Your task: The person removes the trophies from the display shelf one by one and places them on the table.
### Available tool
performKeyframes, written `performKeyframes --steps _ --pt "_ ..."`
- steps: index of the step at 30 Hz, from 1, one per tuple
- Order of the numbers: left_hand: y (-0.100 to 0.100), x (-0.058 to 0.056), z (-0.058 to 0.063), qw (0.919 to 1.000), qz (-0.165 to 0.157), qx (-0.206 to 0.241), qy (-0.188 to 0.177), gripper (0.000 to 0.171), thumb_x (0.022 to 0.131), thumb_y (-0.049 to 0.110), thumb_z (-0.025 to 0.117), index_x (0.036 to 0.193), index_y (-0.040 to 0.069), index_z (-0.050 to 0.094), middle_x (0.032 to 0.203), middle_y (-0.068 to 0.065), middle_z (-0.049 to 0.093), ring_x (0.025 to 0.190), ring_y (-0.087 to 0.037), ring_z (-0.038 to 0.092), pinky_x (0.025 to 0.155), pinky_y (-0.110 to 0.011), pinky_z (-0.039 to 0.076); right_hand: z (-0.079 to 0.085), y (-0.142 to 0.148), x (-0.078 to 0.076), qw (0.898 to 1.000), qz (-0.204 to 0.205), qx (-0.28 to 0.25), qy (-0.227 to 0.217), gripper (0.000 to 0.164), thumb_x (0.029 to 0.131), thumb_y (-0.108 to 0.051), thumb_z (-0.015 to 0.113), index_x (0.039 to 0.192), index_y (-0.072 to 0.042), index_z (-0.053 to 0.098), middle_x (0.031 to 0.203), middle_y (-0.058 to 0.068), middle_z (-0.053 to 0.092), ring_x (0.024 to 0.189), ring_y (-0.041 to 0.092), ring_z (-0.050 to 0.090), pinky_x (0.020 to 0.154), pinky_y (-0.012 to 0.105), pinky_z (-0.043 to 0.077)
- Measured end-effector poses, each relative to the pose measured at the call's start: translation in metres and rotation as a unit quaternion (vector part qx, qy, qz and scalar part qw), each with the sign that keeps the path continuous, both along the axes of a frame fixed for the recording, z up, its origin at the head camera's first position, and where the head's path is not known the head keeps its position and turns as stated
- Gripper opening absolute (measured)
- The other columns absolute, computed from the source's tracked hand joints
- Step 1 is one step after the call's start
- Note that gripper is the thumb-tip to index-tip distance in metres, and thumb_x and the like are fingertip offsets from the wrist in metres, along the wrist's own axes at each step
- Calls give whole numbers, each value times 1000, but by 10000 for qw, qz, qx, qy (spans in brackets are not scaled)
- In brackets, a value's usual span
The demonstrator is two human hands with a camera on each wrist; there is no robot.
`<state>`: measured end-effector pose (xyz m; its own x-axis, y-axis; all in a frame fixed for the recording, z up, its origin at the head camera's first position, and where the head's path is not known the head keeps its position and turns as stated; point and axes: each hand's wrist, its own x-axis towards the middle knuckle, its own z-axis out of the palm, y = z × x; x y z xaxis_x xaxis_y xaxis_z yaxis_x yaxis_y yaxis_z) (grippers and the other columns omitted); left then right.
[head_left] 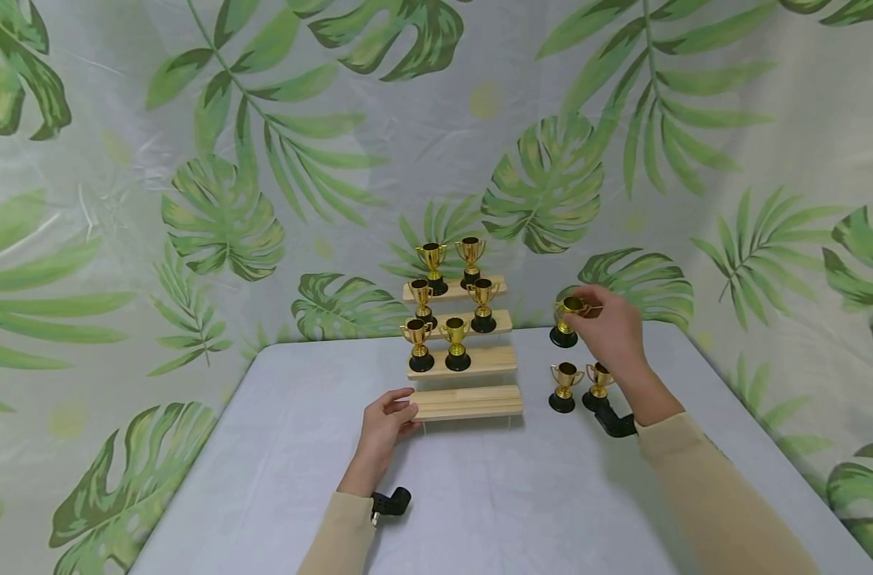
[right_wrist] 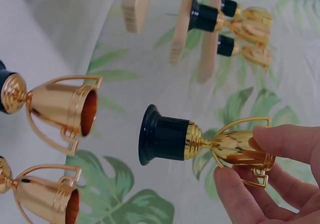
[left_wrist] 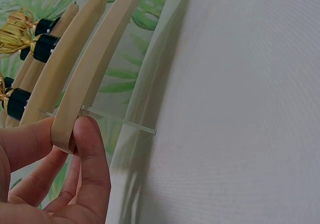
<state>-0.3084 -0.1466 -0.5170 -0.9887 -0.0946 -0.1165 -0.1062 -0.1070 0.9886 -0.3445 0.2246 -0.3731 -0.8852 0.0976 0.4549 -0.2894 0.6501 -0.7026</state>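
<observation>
With its thumb and fingers, my left hand (head_left: 380,429) pinches the left end of the lowest tier of a stepped wooden display stand (head_left: 472,403). The left wrist view shows the thumb under the plank (left_wrist: 95,54) and a clear leg beside it. My right hand (head_left: 614,329) holds a small gold trophy cup (right_wrist: 167,138) by its bowl, upright, off to the right of the stand. Its black base hangs free of the fingers. Two more trophies, a near one (head_left: 564,389) and one partly behind the right wrist (head_left: 598,382), stand on the table below that hand.
Each of the three upper tiers carries two gold trophies, such as this front one (head_left: 457,345); the lowest tier bears none. A white cloth covers the table (head_left: 263,463). Behind it hangs a leaf-patterned curtain (head_left: 422,144). Each wrist wears a black camera mount (head_left: 393,501).
</observation>
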Motion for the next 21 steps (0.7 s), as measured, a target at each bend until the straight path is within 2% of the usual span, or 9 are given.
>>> performKeyframes --steps 4,8,16,21 --pt "1 -1 -2 10000 94 -3 33 40 93 4 72 131 2 63 107 -15 62 84 -19 67 78 -36 60 -3 6 -1 10000 -31 5 -9 39 90 -18 77 125 -9 67 117 15 68 94 31 67 67 38 55" --pt "1 -1 -2 9999 118 6 43 39 92 4 72 131 1 64 106 -15 62 83 -19 67 77 -34 60 -10 10 -4 9999 -83 56 34 36 89 -16 77 123 -7 68 111 16 69 90 31 66 65 37 54" --pt "2 0 -3 9998 114 57 128 41 93 2 71 132 -2 61 105 -15 62 84 -19 66 76 -35 61 -21 14 -9 9994 -131 313 44 33 88 -17 78 117 -4 69 100 18 72 84 33 66 67 45 53" --pt "2 0 -2 9998 117 49 141 42 93 2 71 133 -3 60 105 -15 62 85 -20 67 76 -35 61 -30 17 -15 9993 -86 341 -144 35 86 -15 78 117 -2 68 102 21 71 89 36 66 70 49 54"
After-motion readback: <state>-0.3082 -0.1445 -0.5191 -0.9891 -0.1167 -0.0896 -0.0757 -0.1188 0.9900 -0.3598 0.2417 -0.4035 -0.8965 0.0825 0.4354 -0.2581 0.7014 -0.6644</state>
